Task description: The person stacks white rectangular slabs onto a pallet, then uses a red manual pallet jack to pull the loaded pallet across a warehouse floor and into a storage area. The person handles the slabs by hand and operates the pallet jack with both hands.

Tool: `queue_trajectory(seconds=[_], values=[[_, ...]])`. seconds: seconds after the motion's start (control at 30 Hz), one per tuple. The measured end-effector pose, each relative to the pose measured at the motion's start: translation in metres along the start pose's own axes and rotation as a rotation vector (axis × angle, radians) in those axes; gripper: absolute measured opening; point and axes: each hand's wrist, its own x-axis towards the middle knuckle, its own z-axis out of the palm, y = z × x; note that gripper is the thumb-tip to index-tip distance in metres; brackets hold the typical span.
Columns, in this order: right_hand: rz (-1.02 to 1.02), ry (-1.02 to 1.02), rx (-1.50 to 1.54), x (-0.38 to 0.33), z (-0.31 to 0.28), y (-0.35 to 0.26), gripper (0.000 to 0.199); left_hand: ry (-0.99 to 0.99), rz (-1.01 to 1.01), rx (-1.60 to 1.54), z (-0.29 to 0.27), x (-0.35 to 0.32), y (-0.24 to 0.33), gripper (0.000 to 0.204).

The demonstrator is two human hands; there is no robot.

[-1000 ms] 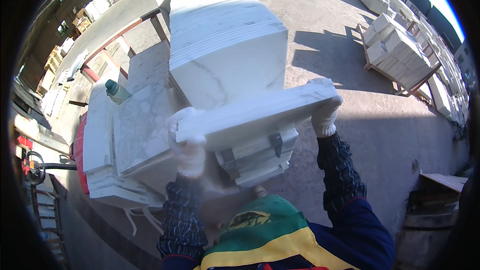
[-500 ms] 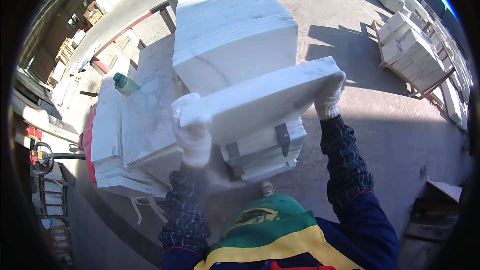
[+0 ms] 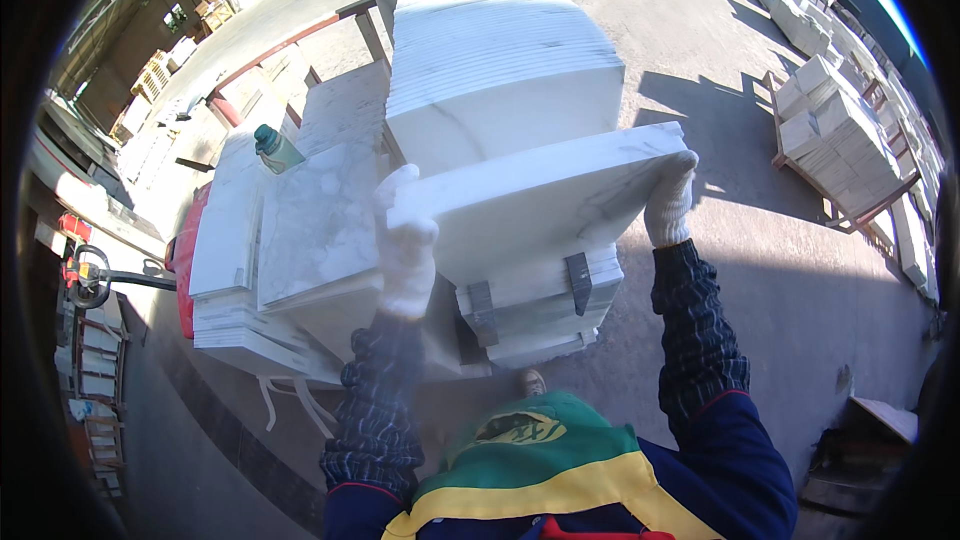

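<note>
An outdoor stone yard, in full sun; a tall stack of white marble slabs (image 3: pixel 500 50) stands at 12 o'clock on a bare concrete ground (image 3: pixel 700 20); more cut slabs (image 3: pixel 300 230) lie piled at 9 o'clock beside a red pallet truck (image 3: pixel 185 270); strapped stone bundles on pallets (image 3: pixel 835 130) sit at 2 o'clock; crates and sheds (image 3: pixel 160 70) line the edge at 10 o'clock.

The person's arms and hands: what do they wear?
Both hands wear white knitted work gloves: left hand, right hand. The forearms are covered by dark checked sleeves with a fine light grid. Above them come dark blue upper sleeves with a thin red edge.
</note>
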Motion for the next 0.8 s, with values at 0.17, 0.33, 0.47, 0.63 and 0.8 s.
queue_trajectory(seconds=[0.17, 0.33, 0.47, 0.63, 0.8], values=[[0.134, -0.106, 0.180, 0.003, -0.001, 0.003, 0.103, -0.117, -0.256, -0.094, -0.006, -0.030, -0.027, 0.115], [0.257, -0.070, 0.106, -0.012, -0.004, 0.009, 0.101, -0.126, -0.179, 0.159, -0.023, -0.044, -0.048, 0.100], [0.182, -0.010, 0.139, -0.019, -0.011, 0.019, 0.105, -0.025, -0.155, 0.293, -0.011, -0.071, -0.040, 0.086], [0.125, 0.081, 0.001, -0.018, -0.005, 0.031, 0.107, 0.079, -0.156, 0.465, 0.000, -0.081, -0.053, 0.068], [0.084, 0.067, 0.072, -0.030, -0.003, 0.007, 0.091, 0.139, -0.238, 0.101, -0.004, -0.070, -0.042, 0.060]])
